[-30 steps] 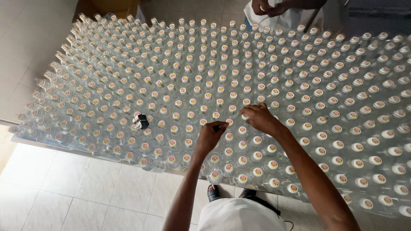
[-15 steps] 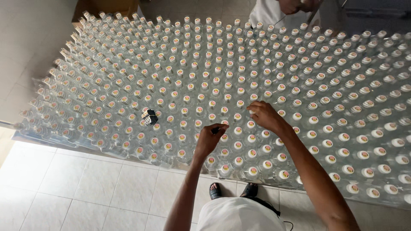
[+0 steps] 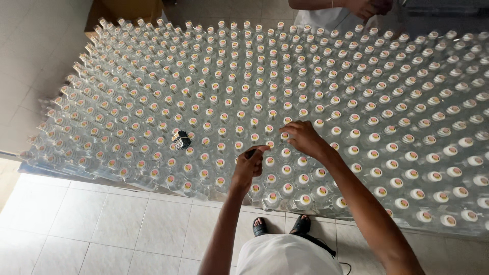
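- bottles of clear plastic with white caps stand packed cap to cap in long rows, covering nearly the whole desk from the 9 o'clock edge to the 3 o'clock edge.
- left hand sits near the 6 o'clock edge of the field; its fingers are pinched narrow on a small dark thing just above a cap, too small to tell what it is.
- right hand rests at 1 o'clock from the left one, close beside it; its fingers are curled down onto the caps of a few bottles, and whether they grip one cannot be told.
- small dark cube lies on top of the caps at 9 o'clock from the left hand, well apart from it.
- another person's hand shows at the 12 o'clock edge, beyond the far rows.
- black sandals on the person's feet show on the pale tiled floor at 6 o'clock, just below the desk edge.
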